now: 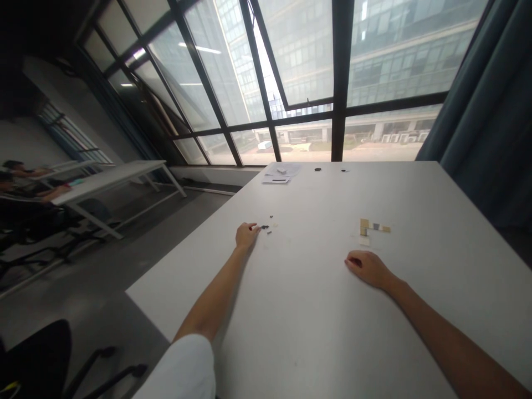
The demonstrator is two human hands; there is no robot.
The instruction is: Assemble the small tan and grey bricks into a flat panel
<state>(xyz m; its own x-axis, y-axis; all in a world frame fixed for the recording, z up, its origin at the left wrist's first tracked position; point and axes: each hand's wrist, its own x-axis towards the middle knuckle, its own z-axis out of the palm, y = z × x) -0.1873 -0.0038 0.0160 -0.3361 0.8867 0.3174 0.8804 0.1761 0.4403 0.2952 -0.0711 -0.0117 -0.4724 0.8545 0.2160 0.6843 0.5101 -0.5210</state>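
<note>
My left hand (246, 234) rests on the white table (316, 310) with its fingers curled, the fingertips touching a few tiny dark pieces (266, 226). Whether it grips one of them is too small to tell. My right hand (366, 267) lies on the table with its fingers curled under, just in front of a small flat cluster of tan and grey tiles (372, 228). It does not touch the tiles.
Papers (279, 173) and two small dark bits (318, 169) lie at the table's far edge by the window. A curtain (490, 111) hangs at right. Another table (108, 177) with people seated stands at left. A black chair (50, 360) is at lower left.
</note>
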